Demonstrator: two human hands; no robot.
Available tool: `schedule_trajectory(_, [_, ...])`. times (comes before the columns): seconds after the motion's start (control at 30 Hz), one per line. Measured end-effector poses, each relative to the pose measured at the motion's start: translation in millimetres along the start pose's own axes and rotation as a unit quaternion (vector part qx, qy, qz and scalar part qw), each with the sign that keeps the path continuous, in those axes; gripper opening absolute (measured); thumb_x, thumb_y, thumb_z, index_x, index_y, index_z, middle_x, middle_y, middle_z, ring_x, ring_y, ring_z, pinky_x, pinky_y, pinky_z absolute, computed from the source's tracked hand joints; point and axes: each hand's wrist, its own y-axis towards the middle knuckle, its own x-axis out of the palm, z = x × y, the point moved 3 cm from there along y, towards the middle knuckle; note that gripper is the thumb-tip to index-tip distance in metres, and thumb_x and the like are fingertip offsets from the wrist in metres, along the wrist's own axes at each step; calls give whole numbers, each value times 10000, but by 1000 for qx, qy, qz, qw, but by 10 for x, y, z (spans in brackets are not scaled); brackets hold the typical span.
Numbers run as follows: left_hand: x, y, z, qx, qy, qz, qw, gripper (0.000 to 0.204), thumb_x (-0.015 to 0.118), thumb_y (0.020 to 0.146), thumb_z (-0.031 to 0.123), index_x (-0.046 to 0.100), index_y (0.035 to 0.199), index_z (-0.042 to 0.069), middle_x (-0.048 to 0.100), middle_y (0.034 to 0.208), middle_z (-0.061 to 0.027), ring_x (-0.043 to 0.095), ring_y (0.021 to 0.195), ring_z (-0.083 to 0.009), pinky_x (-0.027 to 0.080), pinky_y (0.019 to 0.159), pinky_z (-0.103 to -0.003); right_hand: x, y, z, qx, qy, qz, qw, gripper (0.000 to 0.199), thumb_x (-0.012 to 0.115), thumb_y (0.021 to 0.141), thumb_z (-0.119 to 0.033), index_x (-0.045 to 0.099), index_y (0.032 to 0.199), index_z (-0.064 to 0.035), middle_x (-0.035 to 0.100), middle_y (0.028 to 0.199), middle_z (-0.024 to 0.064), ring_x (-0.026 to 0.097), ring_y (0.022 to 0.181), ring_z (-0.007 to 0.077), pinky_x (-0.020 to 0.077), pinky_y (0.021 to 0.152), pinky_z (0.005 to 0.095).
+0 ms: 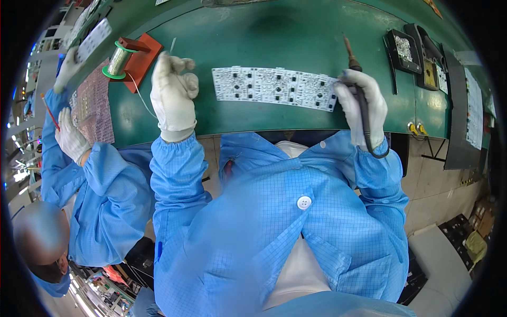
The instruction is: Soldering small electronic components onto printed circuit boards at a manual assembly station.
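My left hand (pixel 174 95), in a white glove, is closed on a thin solder wire (pixel 173 44) whose end sticks up past the fingers. The wire trails back to a spool (pixel 119 60) on a red-brown stand left of the hand. My right hand (pixel 364 103), gloved too, grips a soldering iron (pixel 352 61) with its tip pointing to the far side. Between my hands a white circuit board strip (pixel 274 87) with several black components lies flat on the green bench. The right hand's fingers are at the strip's right end; whether they touch it I cannot tell.
On the right stand a black tray of metallic bits (pixel 403 48) and a soldering iron holder (pixel 429 47). Another white board strip (pixel 473 108) lies farther right. To the left, a co-worker (pixel 105 201) in blue sits beside bubble wrap (pixel 95 108), one hand holding a board.
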Motion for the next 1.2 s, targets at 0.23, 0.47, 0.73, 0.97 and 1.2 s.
schedule_trajectory(0.23, [790, -754, -295, 427, 472, -149, 757, 96, 729, 848, 78, 725, 940, 49, 713, 747, -86, 724, 719, -144, 545, 612, -290, -199, 196, -188, -57, -78, 68, 993, 217, 763, 847, -64, 663, 1030, -2, 725, 861, 138, 701, 696, 166, 560, 635, 304])
schedule_trajectory(0.47, [1007, -856, -639, 541, 482, -169, 668, 163, 785, 781, 212, 658, 853, 140, 617, 740, -35, 596, 570, -182, 489, 518, -307, -564, 293, -229, 120, 64, -139, 981, 144, 656, 811, -90, 657, 907, 18, 621, 770, 57, 580, 627, 93, 450, 568, 253])
schedule_trajectory(0.73, [1007, -892, -685, 512, 522, -178, 658, 156, 811, 760, 167, 678, 839, 149, 629, 764, 6, 614, 651, -172, 496, 598, -294, -483, 247, -63, 162, 105, -166, 967, 160, 649, 833, -108, 665, 921, 25, 629, 802, 63, 610, 667, 109, 480, 603, 255])
schedule_trajectory(0.97, [1018, -879, -699, 521, 523, -177, 651, 150, 802, 774, 184, 673, 846, 153, 623, 760, 3, 613, 636, -176, 492, 574, -292, -462, 246, -7, 189, 119, -172, 960, 180, 658, 845, -148, 664, 935, 8, 639, 743, 55, 597, 644, 93, 473, 576, 250])
schedule_trajectory(1.2, [1057, -833, -739, 521, 516, -192, 652, 176, 782, 802, 242, 650, 850, 137, 610, 833, -56, 613, 639, -194, 490, 531, -312, -451, 257, 24, 196, 131, -174, 956, 178, 660, 851, -159, 660, 942, -6, 629, 720, 45, 580, 632, 81, 442, 549, 240])
